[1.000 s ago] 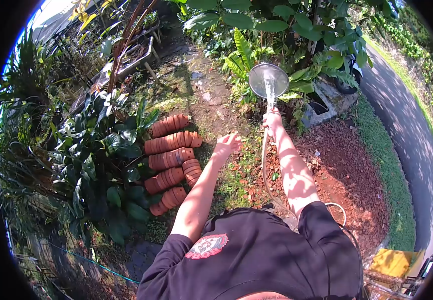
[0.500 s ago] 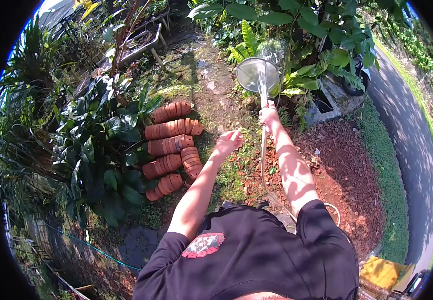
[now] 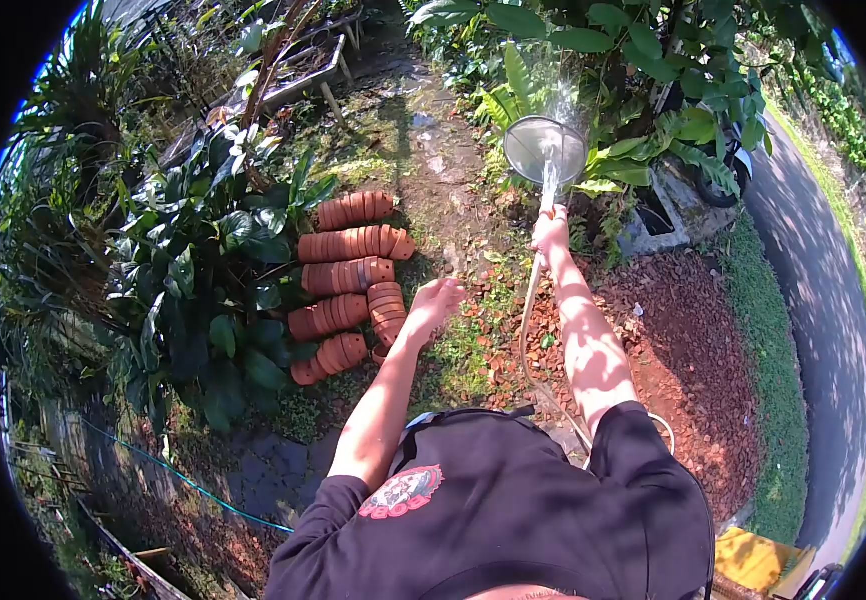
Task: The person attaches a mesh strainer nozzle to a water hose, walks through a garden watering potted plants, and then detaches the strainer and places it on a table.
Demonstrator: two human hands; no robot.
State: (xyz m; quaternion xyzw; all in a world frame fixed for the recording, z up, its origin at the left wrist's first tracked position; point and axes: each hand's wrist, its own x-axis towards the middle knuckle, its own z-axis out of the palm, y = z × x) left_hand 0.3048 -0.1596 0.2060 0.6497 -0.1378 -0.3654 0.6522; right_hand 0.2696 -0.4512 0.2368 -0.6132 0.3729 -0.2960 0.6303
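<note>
My right hand (image 3: pixel 551 232) is wrapped round the end of a pale garden hose (image 3: pixel 525 345), arm stretched forward. Water (image 3: pixel 551 175) shoots from the hose away from me, across a round fine-mesh strainer (image 3: pixel 531 150) with a dark rim. The strainer's handle cannot be made out; it may lie in the same grip. Spray spreads over green fern-like leaves (image 3: pixel 518 75) beyond. My left hand (image 3: pixel 436 308) hangs in the air with loosely bent fingers and no visible object in it, to the right of the stacked terracotta pots (image 3: pixel 386 310).
Several rows of terracotta pots (image 3: pixel 353 243) lie on their sides by dense dark-leaved plants (image 3: pixel 238 235). Reddish rubble (image 3: pixel 693 350) covers the ground at right, beside a concrete block (image 3: pixel 668 205), a grass strip (image 3: pixel 768 370) and a road (image 3: pixel 823 300). A teal hose (image 3: pixel 188 478) lies lower left.
The view has shifted slightly, so the strainer and right hand appear a little further right. My left hand has drawn back slightly to the left, its fingers loosening. Water still runs.
</note>
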